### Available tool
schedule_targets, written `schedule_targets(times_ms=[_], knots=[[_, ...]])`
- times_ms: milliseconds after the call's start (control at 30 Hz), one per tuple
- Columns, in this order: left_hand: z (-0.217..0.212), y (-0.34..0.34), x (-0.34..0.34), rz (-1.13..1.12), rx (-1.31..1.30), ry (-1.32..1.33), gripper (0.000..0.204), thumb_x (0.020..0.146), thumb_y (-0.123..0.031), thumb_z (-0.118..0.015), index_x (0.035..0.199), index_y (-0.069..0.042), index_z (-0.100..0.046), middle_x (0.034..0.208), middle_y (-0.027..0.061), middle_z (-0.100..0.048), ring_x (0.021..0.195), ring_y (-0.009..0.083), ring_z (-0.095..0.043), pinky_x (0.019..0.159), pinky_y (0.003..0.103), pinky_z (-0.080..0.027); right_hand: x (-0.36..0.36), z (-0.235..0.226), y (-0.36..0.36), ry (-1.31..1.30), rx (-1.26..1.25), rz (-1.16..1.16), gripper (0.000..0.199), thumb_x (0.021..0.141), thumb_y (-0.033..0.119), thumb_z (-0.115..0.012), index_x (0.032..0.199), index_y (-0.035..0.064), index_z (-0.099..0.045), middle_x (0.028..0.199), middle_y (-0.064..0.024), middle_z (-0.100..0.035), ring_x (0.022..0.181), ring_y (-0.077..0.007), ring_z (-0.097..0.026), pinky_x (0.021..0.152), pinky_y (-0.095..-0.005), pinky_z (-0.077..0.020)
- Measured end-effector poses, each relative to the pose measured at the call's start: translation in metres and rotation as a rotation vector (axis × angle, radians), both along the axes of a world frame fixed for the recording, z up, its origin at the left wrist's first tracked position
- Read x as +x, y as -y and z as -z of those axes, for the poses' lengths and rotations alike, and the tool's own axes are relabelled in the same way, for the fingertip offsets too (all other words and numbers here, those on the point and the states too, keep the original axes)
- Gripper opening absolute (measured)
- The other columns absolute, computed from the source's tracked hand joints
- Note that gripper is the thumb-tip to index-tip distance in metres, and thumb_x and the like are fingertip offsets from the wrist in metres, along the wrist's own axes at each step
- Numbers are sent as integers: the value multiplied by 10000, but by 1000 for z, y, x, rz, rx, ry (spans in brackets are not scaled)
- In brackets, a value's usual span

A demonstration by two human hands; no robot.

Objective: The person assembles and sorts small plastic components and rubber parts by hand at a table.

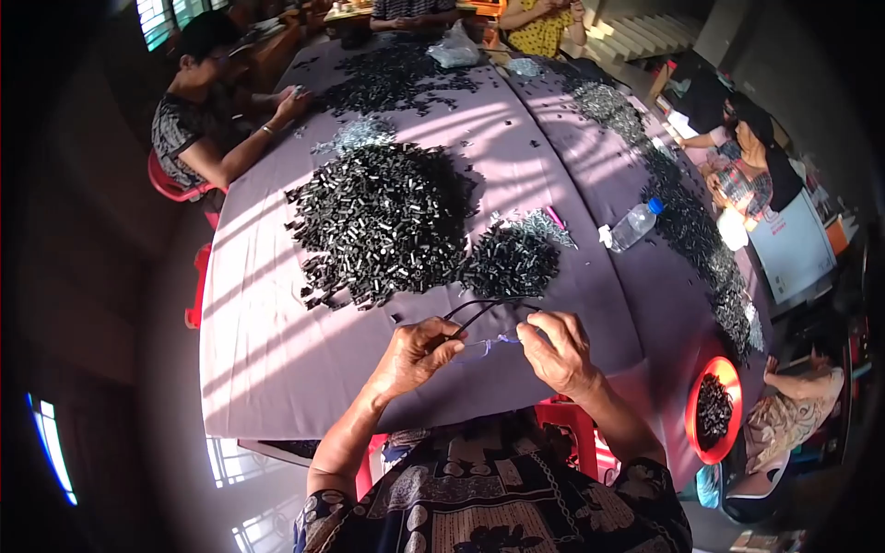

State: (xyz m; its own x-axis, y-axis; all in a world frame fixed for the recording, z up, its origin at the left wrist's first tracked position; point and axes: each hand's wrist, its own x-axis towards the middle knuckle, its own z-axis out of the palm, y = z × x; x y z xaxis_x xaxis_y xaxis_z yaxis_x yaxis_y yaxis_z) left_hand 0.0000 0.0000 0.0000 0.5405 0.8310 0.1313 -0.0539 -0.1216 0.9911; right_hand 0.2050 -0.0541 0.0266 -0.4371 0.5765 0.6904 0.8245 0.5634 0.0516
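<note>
Left hand (417, 355) pinches a thin black looped cord (479, 309) just above the near edge of the purple-covered table (277, 350). Right hand (558, 350) grips the small clear piece (493, 343) between them. Large heap of small black tubular parts (383, 221) lies beyond.

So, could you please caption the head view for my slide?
Both hands, left and right, pinch thin black cords beside heaped small black parts.
</note>
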Motion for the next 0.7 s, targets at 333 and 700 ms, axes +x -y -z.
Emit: schedule_targets(times_ms=[333,700], knots=[[-31,49,32,-348,588,-218,102,685,-39,-529,754,23,-486,587,100,-451,486,217,-463,448,278,-369,39,-51,29,-688,-628,-95,180,661,99,-574,802,7,-508,705,-46,-474,467,-75,-378,428,-197,-328],[-47,47,61,-521,1125,-295,253,577,29,-569,812,18,-476,635,88,-484,522,208,-473,445,268,-384,65,-76,21,-620,-538,-133,202,618,-13,-572,805,21,-505,731,-45,-480,507,-96,-444,439,-199,-367]])
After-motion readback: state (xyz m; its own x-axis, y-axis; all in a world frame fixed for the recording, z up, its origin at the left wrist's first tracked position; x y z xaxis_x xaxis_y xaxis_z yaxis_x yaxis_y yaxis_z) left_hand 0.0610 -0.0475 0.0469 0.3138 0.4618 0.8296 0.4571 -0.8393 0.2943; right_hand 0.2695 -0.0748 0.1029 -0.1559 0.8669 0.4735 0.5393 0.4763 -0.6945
